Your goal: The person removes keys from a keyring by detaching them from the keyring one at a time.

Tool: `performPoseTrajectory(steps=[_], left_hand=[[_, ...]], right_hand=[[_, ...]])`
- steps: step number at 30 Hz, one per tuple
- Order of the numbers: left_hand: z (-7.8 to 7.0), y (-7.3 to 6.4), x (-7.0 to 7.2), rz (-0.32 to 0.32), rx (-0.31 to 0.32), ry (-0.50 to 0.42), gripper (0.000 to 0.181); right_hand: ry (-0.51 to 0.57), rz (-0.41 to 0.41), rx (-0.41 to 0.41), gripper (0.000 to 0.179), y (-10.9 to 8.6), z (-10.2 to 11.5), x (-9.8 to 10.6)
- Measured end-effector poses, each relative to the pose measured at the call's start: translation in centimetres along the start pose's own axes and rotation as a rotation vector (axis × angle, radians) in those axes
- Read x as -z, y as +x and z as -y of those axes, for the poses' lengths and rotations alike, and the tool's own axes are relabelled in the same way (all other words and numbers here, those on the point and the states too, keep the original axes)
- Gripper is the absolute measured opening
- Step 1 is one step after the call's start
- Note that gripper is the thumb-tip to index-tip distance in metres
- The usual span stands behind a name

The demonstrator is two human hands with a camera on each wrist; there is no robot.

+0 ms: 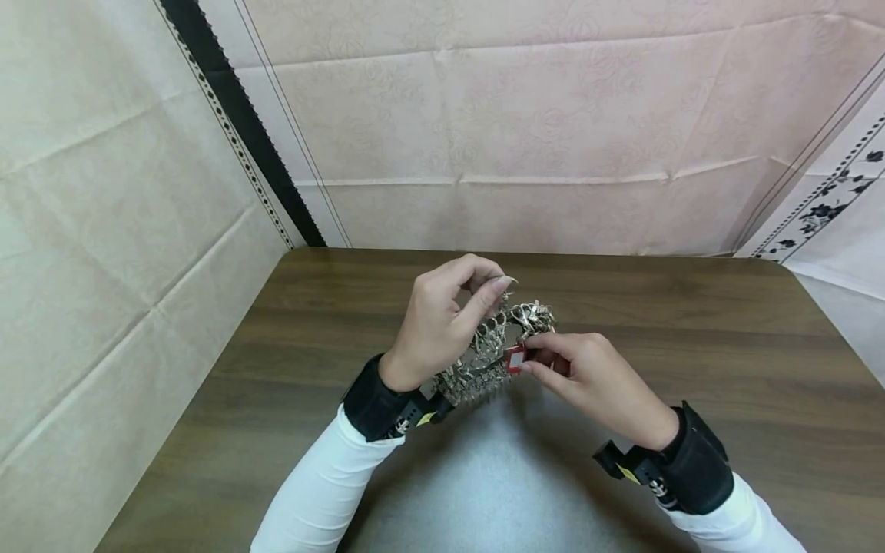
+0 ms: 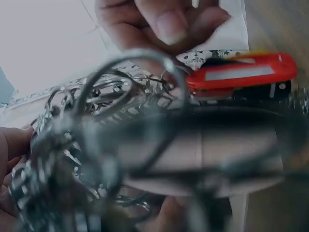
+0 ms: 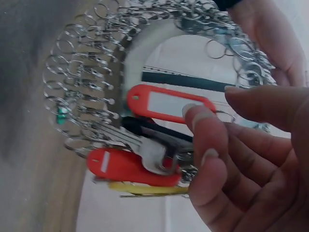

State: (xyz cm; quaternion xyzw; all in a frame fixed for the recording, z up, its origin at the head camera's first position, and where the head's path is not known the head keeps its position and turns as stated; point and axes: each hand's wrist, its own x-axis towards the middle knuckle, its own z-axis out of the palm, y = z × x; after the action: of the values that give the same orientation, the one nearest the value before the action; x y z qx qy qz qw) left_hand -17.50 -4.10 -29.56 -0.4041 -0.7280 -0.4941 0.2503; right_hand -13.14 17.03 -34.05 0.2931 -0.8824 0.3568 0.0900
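A large hoop [image 1: 484, 361], hung all round with small silvery clips and split rings, is held up over the table. My left hand [image 1: 445, 319] pinches its upper edge between thumb and forefinger. Clips and rings dangle along the hoop's side in the right wrist view. With curled fingers my right hand [image 1: 588, 369] holds a red key tag [image 3: 174, 104] with a white label near its split-ring end. Below that tag in the right wrist view are a second red tag [image 3: 130, 169], a silver key [image 3: 155, 153] and a yellow piece [image 3: 145, 187].
A brown wooden table [image 1: 691, 307] lies under both hands. Pale patterned cloth [image 1: 553, 115] stands behind it and at the left side, with a black strip [image 1: 249, 123] at the corner. Black camera bands circle both wrists.
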Motion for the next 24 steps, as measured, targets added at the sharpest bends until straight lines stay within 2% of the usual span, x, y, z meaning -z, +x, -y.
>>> performPoseTrajectory(steps=[5, 9, 17, 24], left_hand=[[0.04, -0.01, -0.08, 0.0, 0.02, -0.013, 0.009], [0.07, -0.01, -0.1, 0.007, 0.041, -0.01, 0.009], [0.22, -0.11, -0.15, 0.034, 0.081, 0.003, 0.007], [0.31, -0.03, -0.25, 0.032, 0.081, 0.004, 0.008]], right_hand=[[0.012, 0.003, 0.007, 0.017, 0.19, -0.54, -0.94], [0.056, 0.02, -0.027, 0.004, 0.31, -0.73, -1.14], [0.086, 0.002, -0.032, 0.015, 0.23, -0.85, -0.86], [0.095, 0.014, -0.04, 0.018, 0.1, -0.91, -0.87]])
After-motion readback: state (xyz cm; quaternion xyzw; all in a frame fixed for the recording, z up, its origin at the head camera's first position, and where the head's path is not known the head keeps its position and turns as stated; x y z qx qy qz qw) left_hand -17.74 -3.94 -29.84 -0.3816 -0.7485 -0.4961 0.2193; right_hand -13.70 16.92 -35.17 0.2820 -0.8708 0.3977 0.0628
